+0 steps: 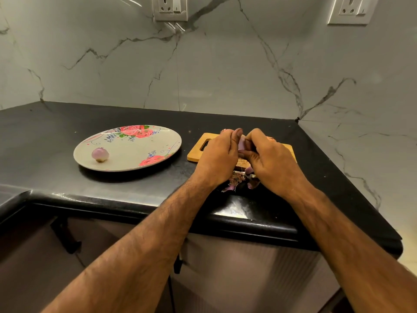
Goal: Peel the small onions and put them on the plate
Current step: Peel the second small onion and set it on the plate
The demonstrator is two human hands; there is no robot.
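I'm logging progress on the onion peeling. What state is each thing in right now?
Plate: flat on the counter, holds one onion.
Onion on plate: peeled, near the left rim.
Onion in hands: between both hands, pale flesh showing.
Left hand: grips that onion.
Right hand: pinches it.
Cutting board: flat, partly hidden by the hands.
Peels: loose heap near the counter's front edge.

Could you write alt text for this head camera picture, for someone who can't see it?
The left hand and right hand grip a small onion between them over a wooden board on a black counter. To the left, a floral plate holds one peeled onion; loose skins lie by the board's near edge.
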